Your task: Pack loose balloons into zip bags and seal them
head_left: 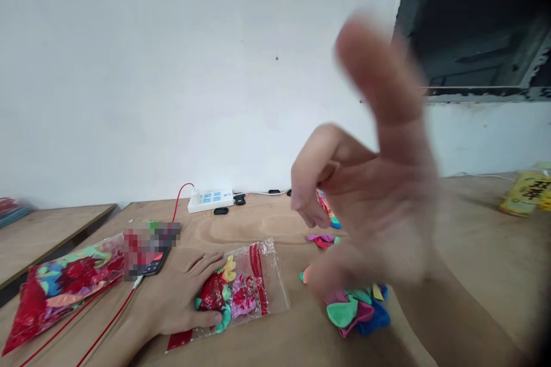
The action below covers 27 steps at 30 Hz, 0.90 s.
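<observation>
My left hand (176,289) lies flat over the left part of a clear plastic bag of balloons (246,295), its fingers stretched along the far side and its thumb on the near side. Red stripes and print mark the bag. Raised close to the camera, my right hand (374,195) is blurred. One finger points up, the others curl, and nothing shows in it. Below it on the table lies a pile of loose balloons (355,311) in green, pink and blue, partly hidden by the hand. A few more balloons (322,239) lie behind.
A larger bag of balloons (73,281) lies at the left, beside a phone (155,265) with a red cable (107,308). At the wall stands a white power strip (210,200) near small black items (221,211). A yellow packet (523,192) is at the far right.
</observation>
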### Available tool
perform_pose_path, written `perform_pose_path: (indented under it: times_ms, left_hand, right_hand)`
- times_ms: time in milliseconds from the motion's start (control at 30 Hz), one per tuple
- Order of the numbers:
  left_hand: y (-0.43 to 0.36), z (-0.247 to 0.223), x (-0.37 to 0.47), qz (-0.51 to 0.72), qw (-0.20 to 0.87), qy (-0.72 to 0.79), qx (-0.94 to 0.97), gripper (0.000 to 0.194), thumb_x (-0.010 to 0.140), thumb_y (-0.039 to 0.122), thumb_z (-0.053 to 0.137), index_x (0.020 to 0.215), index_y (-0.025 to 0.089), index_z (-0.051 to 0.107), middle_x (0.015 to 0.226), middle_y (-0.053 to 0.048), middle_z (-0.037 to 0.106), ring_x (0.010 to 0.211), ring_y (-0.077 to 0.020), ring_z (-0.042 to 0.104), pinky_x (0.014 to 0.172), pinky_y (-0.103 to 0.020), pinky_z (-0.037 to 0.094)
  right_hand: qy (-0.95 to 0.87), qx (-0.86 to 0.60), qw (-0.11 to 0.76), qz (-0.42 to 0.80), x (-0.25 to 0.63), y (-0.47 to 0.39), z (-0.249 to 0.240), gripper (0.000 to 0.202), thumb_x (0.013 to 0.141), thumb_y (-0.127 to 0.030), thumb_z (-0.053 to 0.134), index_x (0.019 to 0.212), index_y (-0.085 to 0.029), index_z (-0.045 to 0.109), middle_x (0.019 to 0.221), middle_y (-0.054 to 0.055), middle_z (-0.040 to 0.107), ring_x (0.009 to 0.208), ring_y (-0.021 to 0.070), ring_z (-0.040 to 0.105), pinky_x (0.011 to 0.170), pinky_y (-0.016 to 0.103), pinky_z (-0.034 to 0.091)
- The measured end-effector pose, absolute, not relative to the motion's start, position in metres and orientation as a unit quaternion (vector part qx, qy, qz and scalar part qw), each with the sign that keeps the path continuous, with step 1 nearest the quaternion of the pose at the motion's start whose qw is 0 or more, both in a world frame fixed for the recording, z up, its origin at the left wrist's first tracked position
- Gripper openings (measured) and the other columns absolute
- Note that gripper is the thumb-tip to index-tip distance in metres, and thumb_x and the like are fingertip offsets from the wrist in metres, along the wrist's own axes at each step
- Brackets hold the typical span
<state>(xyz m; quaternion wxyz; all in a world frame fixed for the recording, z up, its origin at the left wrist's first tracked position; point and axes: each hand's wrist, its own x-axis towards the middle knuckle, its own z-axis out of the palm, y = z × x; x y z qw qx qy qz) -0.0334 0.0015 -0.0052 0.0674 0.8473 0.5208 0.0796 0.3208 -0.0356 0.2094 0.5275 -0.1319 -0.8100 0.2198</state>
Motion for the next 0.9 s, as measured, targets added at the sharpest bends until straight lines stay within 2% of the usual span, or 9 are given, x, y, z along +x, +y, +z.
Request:
perform_pose_path:
  times_ms: [33,133,200,267,300,367,467,633,900]
  left_hand:
    - [0.001,-0.005,-0.032,0.075,0.070,0.519,0.849,0.103,0.080,0.087,0.064,0.167,0.040,0.035,0.171,-0.001,0.041,0.153,-0.0422,0.042,0.125,-0.053,0.038]
    - [0.001,-0.002,-0.029,0.057,0.071,0.518,0.850,0.106,0.082,0.088,0.062,0.168,0.034,0.034,0.172,-0.006,0.037,0.154,-0.0442,0.038,0.124,-0.059,0.036]
    - [0.001,-0.002,-0.029,0.054,0.066,0.516,0.852,0.106,0.083,0.087,0.063,0.168,0.033,0.034,0.172,-0.008,0.037,0.154,-0.0440,0.039,0.124,-0.060,0.036]
    - [0.001,-0.004,-0.030,0.064,0.056,0.509,0.857,0.103,0.084,0.086,0.063,0.168,0.035,0.034,0.172,-0.007,0.038,0.153,-0.0424,0.041,0.126,-0.058,0.034]
    - [0.001,-0.005,-0.032,0.068,0.052,0.505,0.859,0.102,0.085,0.086,0.062,0.168,0.036,0.033,0.172,-0.006,0.038,0.153,-0.0416,0.041,0.127,-0.057,0.032]
    - [0.002,-0.008,-0.034,0.068,0.046,0.503,0.860,0.101,0.085,0.086,0.062,0.168,0.037,0.032,0.172,-0.006,0.037,0.153,-0.0411,0.041,0.128,-0.056,0.029]
    - [0.003,-0.011,-0.035,0.055,0.047,0.509,0.858,0.102,0.085,0.086,0.061,0.169,0.037,0.030,0.173,-0.006,0.036,0.153,-0.0421,0.041,0.127,-0.058,0.030]
    - [0.004,-0.012,-0.035,0.048,0.047,0.508,0.859,0.101,0.087,0.085,0.060,0.169,0.035,0.030,0.174,-0.006,0.033,0.155,-0.0410,0.038,0.126,-0.056,0.035]
    - [0.005,-0.018,-0.037,0.059,0.045,0.510,0.857,0.099,0.087,0.084,0.061,0.169,0.038,0.029,0.174,-0.004,0.034,0.155,-0.0408,0.038,0.123,-0.056,0.039]
  right_hand:
    - [-0.820,-0.090,0.521,0.219,0.324,-0.020,0.204,0.086,0.090,-0.059,0.079,0.160,-0.045,0.032,0.089,-0.006,0.066,0.061,0.0119,0.058,0.058,0.027,0.057]
    - [-0.863,-0.179,0.423,0.209,0.349,0.034,0.175,0.061,0.097,-0.043,0.074,0.152,-0.033,0.051,0.099,-0.001,0.070,0.066,0.0109,0.059,0.064,0.027,0.054]
    - [-0.882,-0.293,0.317,0.187,0.376,0.069,0.145,0.039,0.097,-0.038,0.069,0.135,-0.026,0.068,0.092,0.001,0.072,0.069,0.0133,0.061,0.063,0.027,0.050]
    - [-0.884,-0.383,0.216,0.159,0.406,0.096,0.109,0.016,0.092,-0.029,0.069,0.101,-0.021,0.080,0.080,0.003,0.071,0.068,0.0153,0.061,0.059,0.026,0.043]
    - [-0.880,-0.411,0.180,0.157,0.421,0.106,0.092,0.011,0.087,-0.026,0.072,0.088,-0.020,0.081,0.076,0.003,0.071,0.067,0.0156,0.060,0.058,0.026,0.040]
    - [-0.860,-0.460,0.118,0.188,0.445,0.117,0.062,0.011,0.081,-0.026,0.078,0.089,-0.022,0.084,0.073,0.003,0.071,0.061,0.0156,0.058,0.054,0.026,0.036]
    - [-0.843,-0.479,0.123,0.210,0.465,0.121,0.033,0.016,0.082,-0.035,0.078,0.088,-0.022,0.085,0.071,0.002,0.069,0.059,0.0156,0.056,0.055,0.027,0.034]
    - [-0.828,-0.489,0.199,0.190,0.478,0.128,0.022,0.036,0.091,-0.053,0.068,0.088,-0.019,0.079,0.070,0.003,0.067,0.063,0.0170,0.056,0.056,0.028,0.036]
    - [-0.786,-0.502,0.319,0.170,0.487,0.141,0.013,0.043,0.085,-0.062,0.072,0.074,-0.021,0.063,0.064,0.001,0.060,0.061,0.0165,0.052,0.056,0.029,0.037]
